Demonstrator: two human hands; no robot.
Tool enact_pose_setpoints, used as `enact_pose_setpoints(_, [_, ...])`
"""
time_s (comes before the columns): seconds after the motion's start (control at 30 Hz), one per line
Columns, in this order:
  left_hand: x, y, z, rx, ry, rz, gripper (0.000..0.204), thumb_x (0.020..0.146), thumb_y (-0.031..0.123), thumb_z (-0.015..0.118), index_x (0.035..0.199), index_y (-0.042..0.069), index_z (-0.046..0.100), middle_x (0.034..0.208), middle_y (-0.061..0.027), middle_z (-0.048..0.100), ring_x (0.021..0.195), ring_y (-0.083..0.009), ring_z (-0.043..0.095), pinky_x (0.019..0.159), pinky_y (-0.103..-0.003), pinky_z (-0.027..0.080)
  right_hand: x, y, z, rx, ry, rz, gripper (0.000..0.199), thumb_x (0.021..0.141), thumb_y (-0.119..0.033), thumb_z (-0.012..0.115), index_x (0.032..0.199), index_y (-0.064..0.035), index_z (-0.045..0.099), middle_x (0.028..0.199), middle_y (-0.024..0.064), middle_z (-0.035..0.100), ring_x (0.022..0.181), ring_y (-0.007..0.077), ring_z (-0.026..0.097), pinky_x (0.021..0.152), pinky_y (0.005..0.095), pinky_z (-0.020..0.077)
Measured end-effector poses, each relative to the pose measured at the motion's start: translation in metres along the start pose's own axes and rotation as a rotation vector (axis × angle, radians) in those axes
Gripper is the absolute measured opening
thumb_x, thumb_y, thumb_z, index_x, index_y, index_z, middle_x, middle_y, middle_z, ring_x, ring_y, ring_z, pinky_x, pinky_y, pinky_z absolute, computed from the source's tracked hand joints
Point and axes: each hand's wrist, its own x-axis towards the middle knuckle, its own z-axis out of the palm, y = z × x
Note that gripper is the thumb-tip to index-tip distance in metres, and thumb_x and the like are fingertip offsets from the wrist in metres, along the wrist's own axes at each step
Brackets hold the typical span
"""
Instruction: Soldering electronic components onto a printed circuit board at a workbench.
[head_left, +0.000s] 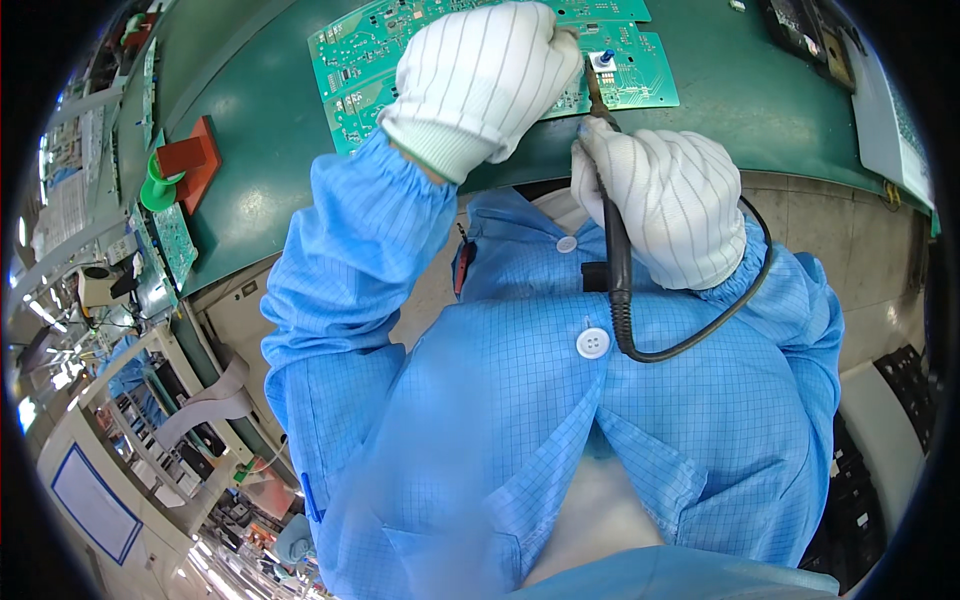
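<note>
A green circuit board (645,80) lies on the green work surface before me. My left hand (485,80), in a white striped glove, is above the board with its fingers closed together; whatever they pinch is hidden. In my right hand (665,195), gloved the same way, is a soldering iron (617,250) with a black handle. Its tip points away from me and reaches the board's near part, just left of a white component with a blue shaft (606,58). Whether the tip touches the board, I cannot tell.
The iron's black cord (735,310) loops beneath my right wrist. To the left on the green work surface (255,200) stand a red holder (207,165) and a green spool (157,187), near a smaller circuit board (175,243). Dark parts (810,40) sit at the far right.
</note>
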Motion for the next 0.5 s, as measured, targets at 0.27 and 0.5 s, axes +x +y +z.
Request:
enact_pose_setpoints(0.27, [0.032,-0.01,0.006,-0.051,-0.618,-0.07,0.046,0.098,0.045,0.051,0.095,0.003,0.068,0.082,-0.0204,0.067,0.078,-0.0384,0.069,0.066,-0.047,0.055,-0.002,0.007,-0.002,-0.061,-0.082,-0.07,0.031,0.077,-0.013,0.078,0.105,-0.003,0.068,0.068,0.0011,0.053,0.058,0.015,0.056,0.05,0.0297,0.0432])
enact_pose_setpoints(0.5, [0.058,-0.008,0.018,0.014,-1.068,-0.691,0.08,0.084,0.076,0.051,0.079,0.0,0.074,0.085,-0.0287,0.07,0.087,-0.0424,0.069,0.08,-0.049,0.054,-0.004,0.017,-0.009,-0.02,-0.084,-0.051,0.032,0.076,-0.011,0.078,0.106,-0.0026,0.068,0.069,0.0013,0.055,0.059,0.016,0.058,0.052,0.0298,0.0452])
